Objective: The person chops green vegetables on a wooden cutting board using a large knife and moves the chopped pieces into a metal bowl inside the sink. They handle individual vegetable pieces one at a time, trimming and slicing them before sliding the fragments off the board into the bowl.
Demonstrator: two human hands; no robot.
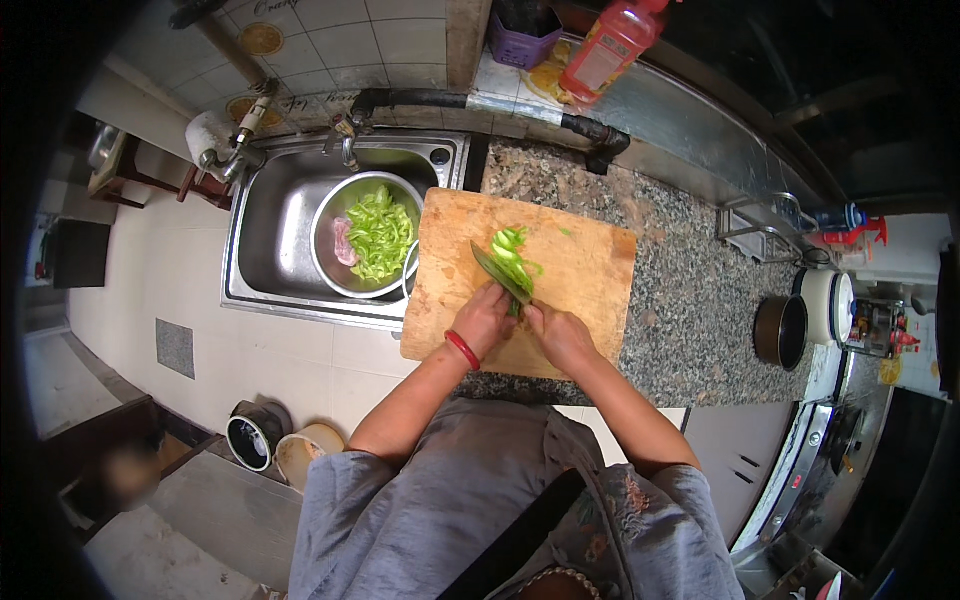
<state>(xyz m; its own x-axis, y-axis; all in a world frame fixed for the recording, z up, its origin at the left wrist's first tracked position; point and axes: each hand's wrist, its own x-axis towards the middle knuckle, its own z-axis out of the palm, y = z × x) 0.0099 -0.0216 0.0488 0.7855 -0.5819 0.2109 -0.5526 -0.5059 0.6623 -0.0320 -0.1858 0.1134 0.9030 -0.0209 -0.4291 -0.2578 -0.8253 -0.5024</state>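
Observation:
A wooden cutting board (585,300) lies on the granite counter beside the sink. My right hand (559,334) grips the handle of a kitchen knife (499,270), whose blade points up and left over the board. Close against the blade, my left hand (485,319), with a red bangle at the wrist, holds down a green vegetable, mostly hidden by fingers and blade. Sliced green vegetable (510,244) lies just beyond the knife. In the sink stands a metal bowl (324,259) with a pile of green slices (381,229) and a pink piece, apparently raw meat (345,241).
The steel sink (274,217) has a faucet (346,142) at its back edge. A dark round pot (781,332) and a white rice cooker (825,306) stand right on the granite counter (675,300). A pink bottle (611,52) stands on the ledge. Two bins are on the floor.

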